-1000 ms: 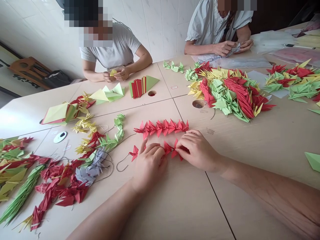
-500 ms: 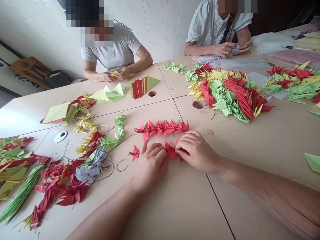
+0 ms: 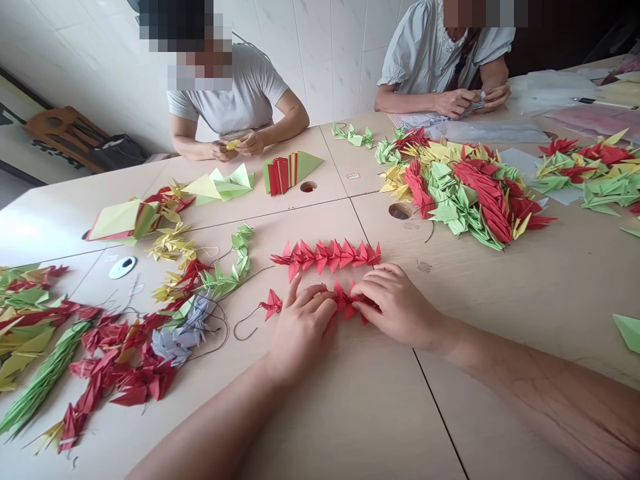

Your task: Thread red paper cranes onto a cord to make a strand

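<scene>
Both hands are on a string of red folded paper pieces (image 3: 345,301) lying low on the table in front of me. My left hand (image 3: 306,319) is closed over its middle, covering part of it; one red piece and a dark loose cord end (image 3: 245,335) stick out to its left. My right hand (image 3: 393,303) pinches the right part, its thumb and fingers around the red paper. Just beyond my hands a second red paper string (image 3: 327,255) lies straight across the table, apart from the one I hold.
Tangled red, green, yellow and grey paper strings (image 3: 145,347) cover the left side. A large folded-paper heap (image 3: 465,183) lies at the right back. Paper sheets (image 3: 117,221) and a fanned red-green stack (image 3: 287,175) lie farther off. Two people (image 3: 240,100) sit opposite, handling small paper pieces.
The view has shifted slightly, moving most things a little to the right. My right fingers have shifted slightly on the red string, and more red shows beneath them. My left hand stays on it.
</scene>
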